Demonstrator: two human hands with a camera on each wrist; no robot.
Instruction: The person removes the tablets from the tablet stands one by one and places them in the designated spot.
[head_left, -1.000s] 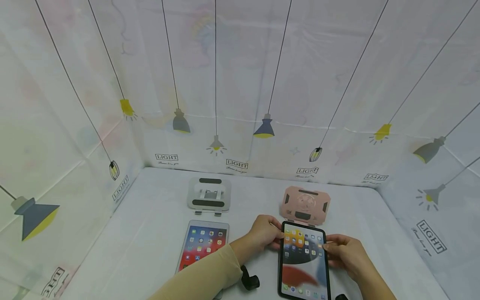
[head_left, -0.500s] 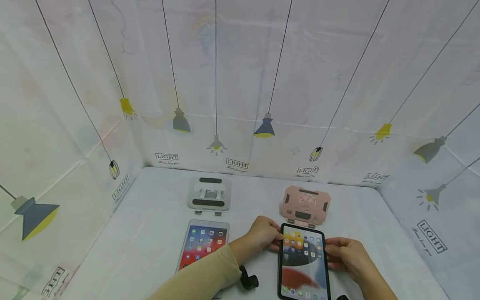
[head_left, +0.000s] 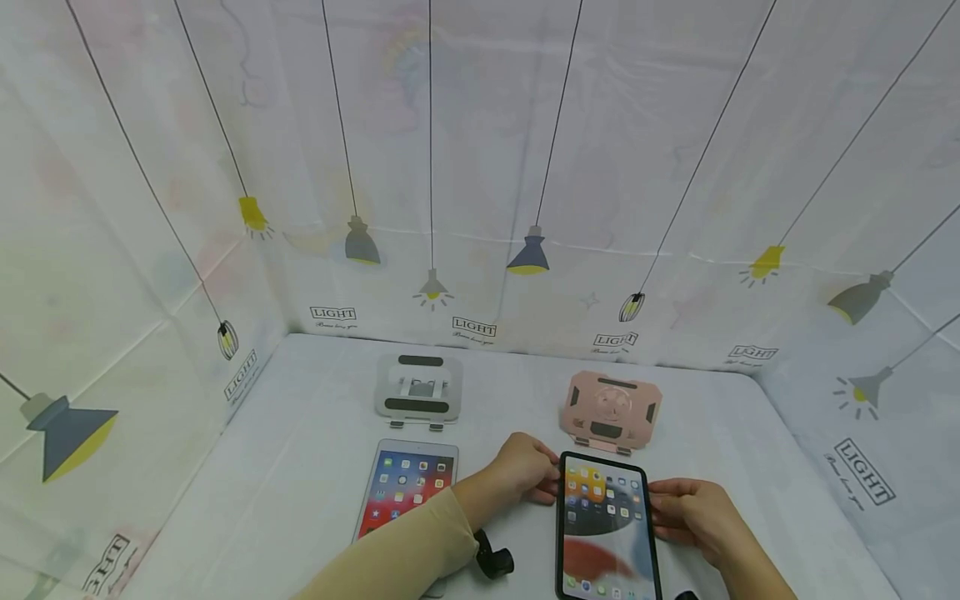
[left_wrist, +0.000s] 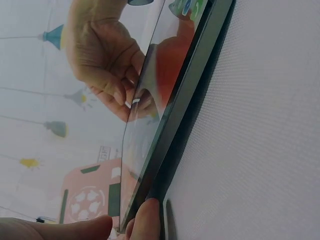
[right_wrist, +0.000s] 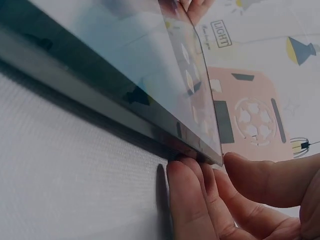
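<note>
A black-rimmed tablet (head_left: 607, 533) with its screen lit lies face up close over the white table. My left hand (head_left: 521, 468) holds it by the upper part of its left edge. In the left wrist view, fingertips (left_wrist: 148, 216) sit at the edge's underside, with the thumb just off the corner. My right hand (head_left: 693, 512) holds the opposite edge. Thumb and fingers (right_wrist: 187, 192) lie either side of the corner in the right wrist view. Just beyond the tablet's top is a pink stand (head_left: 611, 408) with dark pads.
A second, white-rimmed tablet (head_left: 408, 479) lies left, partly hidden by my left sleeve (head_left: 412, 546). Behind it is a grey stand (head_left: 417, 387) with dark pads. A small black device (head_left: 495, 562) shows below my left wrist. A lamp-printed curtain (head_left: 480, 167) bounds the back and sides.
Together with both hands, the black-rimmed tablet has shifted slightly towards me, away from the pink stand. The fingers now overlap its screen rim less. Both stands and the other tablet have stayed put.
</note>
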